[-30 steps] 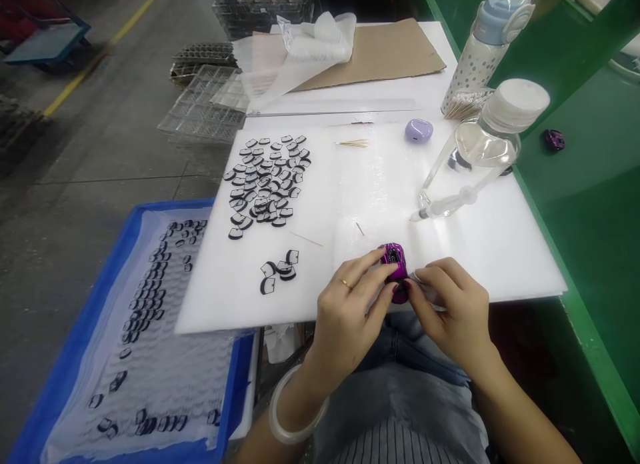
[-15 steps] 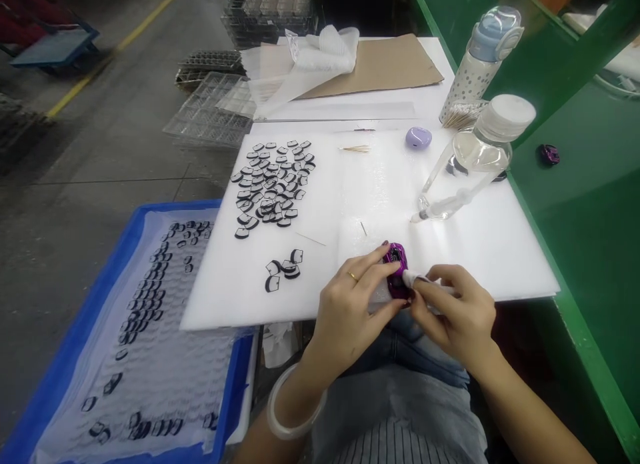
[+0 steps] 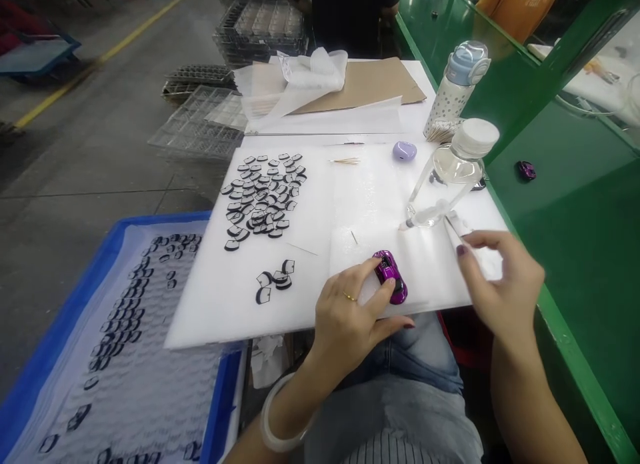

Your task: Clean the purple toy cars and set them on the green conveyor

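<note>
A shiny purple toy car [image 3: 395, 275] lies on the white foam sheet near its front edge. Two fingers of my left hand [image 3: 353, 311] rest on the car and hold it; the thumb stretches out below it. Off to the right, my right hand [image 3: 505, 284] pinches a crumpled white cloth or tissue [image 3: 487, 259] over the sheet, apart from the car. Behind that cloth stands a clear bottle [image 3: 443, 184] with a white cap. A short thin stick [image 3: 354, 237] lies just beyond the car.
Many small black-rimmed pieces [image 3: 265, 201] are spread over the sheet's left side. More fill a blue tray [image 3: 120, 234] at lower left. A lilac case [image 3: 404, 151], cotton swabs [image 3: 346, 161] and a dotted flask [image 3: 453, 94] stand farther back. Another purple car [image 3: 526, 170] sits on the green surface.
My right hand has drawn away from the car to the right, taking the white cloth along. The car now lies tilted the other way under my left fingers. The view has shifted slightly.
</note>
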Tool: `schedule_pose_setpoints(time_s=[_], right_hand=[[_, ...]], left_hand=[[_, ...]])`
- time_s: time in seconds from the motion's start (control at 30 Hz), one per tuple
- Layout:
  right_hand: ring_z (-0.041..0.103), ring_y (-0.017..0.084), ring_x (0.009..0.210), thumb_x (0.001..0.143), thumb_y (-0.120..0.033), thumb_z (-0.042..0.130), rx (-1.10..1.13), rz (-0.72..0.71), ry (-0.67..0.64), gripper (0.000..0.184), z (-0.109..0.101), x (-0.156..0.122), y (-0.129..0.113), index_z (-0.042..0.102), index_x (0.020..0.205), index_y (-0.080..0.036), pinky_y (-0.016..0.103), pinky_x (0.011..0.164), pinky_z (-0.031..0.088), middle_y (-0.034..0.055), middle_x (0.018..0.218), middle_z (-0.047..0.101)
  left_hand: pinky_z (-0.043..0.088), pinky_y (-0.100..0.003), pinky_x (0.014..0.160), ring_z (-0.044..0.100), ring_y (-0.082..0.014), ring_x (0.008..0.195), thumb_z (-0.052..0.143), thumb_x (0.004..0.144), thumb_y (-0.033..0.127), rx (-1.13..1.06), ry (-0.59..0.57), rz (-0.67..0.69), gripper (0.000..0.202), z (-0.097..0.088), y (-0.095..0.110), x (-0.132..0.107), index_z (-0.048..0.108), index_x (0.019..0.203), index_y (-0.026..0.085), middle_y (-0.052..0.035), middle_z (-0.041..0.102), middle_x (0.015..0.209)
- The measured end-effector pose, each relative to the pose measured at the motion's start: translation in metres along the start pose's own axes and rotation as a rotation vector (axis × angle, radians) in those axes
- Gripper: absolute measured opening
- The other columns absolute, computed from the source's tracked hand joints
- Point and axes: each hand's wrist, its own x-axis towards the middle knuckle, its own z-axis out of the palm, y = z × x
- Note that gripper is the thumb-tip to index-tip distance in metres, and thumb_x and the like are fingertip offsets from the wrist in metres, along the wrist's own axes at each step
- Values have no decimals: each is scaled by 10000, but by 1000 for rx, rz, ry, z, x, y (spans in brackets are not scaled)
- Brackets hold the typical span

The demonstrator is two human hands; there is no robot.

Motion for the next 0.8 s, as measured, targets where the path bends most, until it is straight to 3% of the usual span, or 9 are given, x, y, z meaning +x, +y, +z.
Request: schedule_pose_setpoints(time_s=[0.1,0.17,0.3,0.4,0.47,0.53,0.63,0.7,0.8], right_hand=[[626,183,767,892,-229,594,113,-26,-150,111,14,-22,-39,589,996,-190,322,698,496,32,847,661],[622,206,762,883,-267,609,66,-76,-178,216,29,-32,-61,570,1076,-178,347,669,488,50,878,672],[620,220,767,874,-238,572,8,-88,-122,295,41,-32,-62,555,1161,-172,366,674,492,63,904,689],[649,214,853,848,-263,583,-47,87,-41,319,12,-33,-7,578,1163,-210,364,782,523,57,1002,703],[658,214,884,819,-357,589,-210,353,11,366,-23,-45,47,590,1164,-234,363,816,527,47,1062,699],[660,252,868,789,-435,541,-410,601,57,447,-62,-64,98,589,1176,-216,414,795,526,76,1069,699],[649,363,828,710,-471,547,-537,733,41,458,-103,-85,151,649,1015,-146,525,737,494,162,928,706],[645,390,901,735,-486,520,-575,743,15,457,-111,-81,171,668,991,-138,537,760,483,190,974,700],[611,339,1082,827,-433,488,-577,663,-52,417,-93,-40,197,673,1089,-166,483,903,467,159,1140,679]], left_hand=[[571,-412,807,686,-292,1015,430,852,750,-75,-50,-62,681,-13,2,7,704,1042,155,-195,678,1186],[557,-386,828,683,-261,1002,346,895,737,-148,10,-141,698,-18,5,14,702,1045,155,-172,683,1154],[529,-289,831,683,-173,891,561,983,326,-244,108,-239,211,-12,9,26,688,998,158,-69,712,948],[509,-241,648,651,-137,709,619,934,230,-281,-27,-221,100,0,8,29,687,967,165,-14,697,818],[464,-247,545,622,-140,644,612,937,268,-248,-133,-196,124,5,6,27,692,963,176,-11,681,810],[441,-260,520,612,-151,631,591,946,292,-194,-182,-175,147,8,4,24,695,969,190,-17,665,833],[444,-273,539,602,-154,629,565,958,301,-167,-183,-139,164,7,2,20,687,986,197,-21,647,846],[446,-274,549,593,-151,628,554,963,297,-164,-185,-117,162,6,1,19,678,997,199,-19,638,845],[454,-280,563,588,-156,636,540,965,301,-152,-207,-101,164,6,1,19,659,1028,206,-18,627,849]])
